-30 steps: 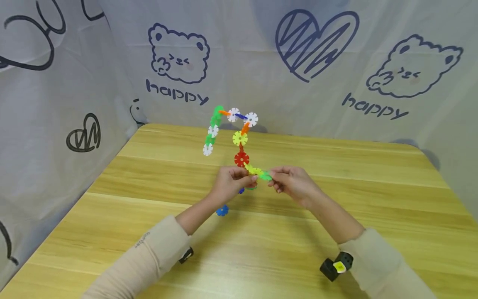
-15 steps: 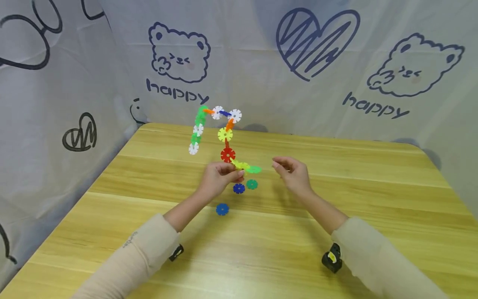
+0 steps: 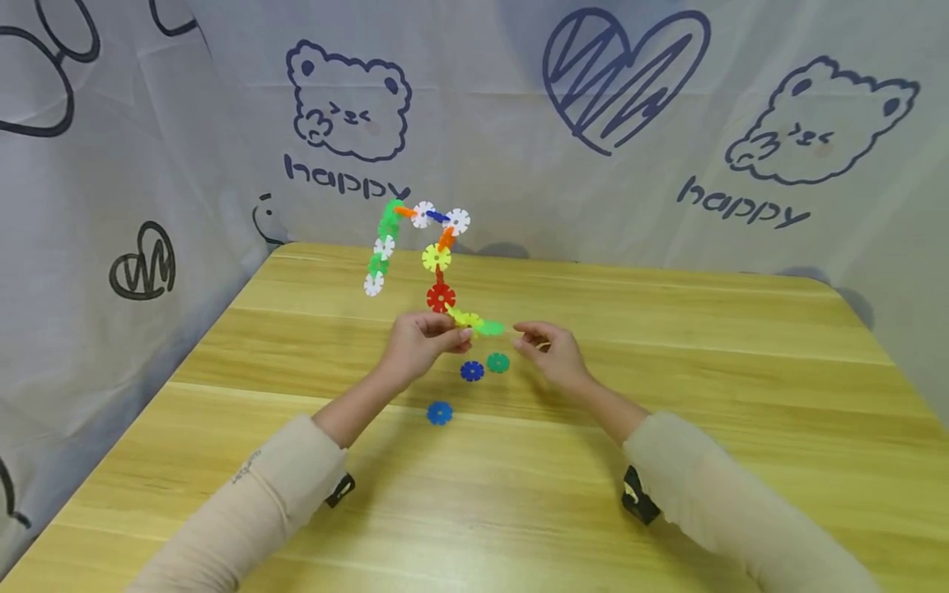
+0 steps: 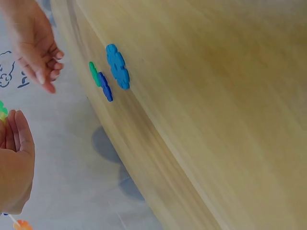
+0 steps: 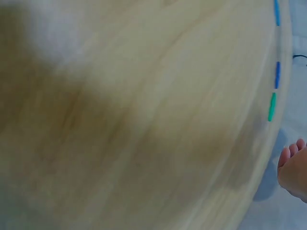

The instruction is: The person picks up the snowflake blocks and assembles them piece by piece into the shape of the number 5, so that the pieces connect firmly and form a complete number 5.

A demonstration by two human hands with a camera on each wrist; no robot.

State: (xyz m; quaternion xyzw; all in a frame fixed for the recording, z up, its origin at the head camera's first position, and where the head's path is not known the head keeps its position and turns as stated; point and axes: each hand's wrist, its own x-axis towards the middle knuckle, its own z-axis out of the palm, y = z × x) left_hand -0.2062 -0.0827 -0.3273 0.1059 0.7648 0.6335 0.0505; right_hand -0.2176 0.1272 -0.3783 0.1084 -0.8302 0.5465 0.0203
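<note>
A chain of interlocking slotted plastic discs hangs in the air in the head view. My left hand [image 3: 415, 350] pinches it near the yellow discs [image 3: 465, 319], below a red disc [image 3: 441, 298]. From there the chain rises past another yellow disc [image 3: 437, 258] and white discs [image 3: 457, 221], then bends down at the left to a white end disc [image 3: 374, 284]. A light green disc [image 3: 493, 328] forms the right end. Just right of it is my right hand [image 3: 556, 358], apart from the disc, fingers loosely bent, nothing visible between them. The left fingertips are partly hidden.
Three loose discs lie on the wooden table [image 3: 741, 395] below the hands: dark blue [image 3: 472, 371], teal green [image 3: 498, 362] and lighter blue [image 3: 440, 413]. Behind the table hangs a pale cloth [image 3: 489, 123] with drawings.
My right hand has let go of the light green end disc, drawn away to the right, then come partly back. My left hand has carried the chain left and slightly up.
</note>
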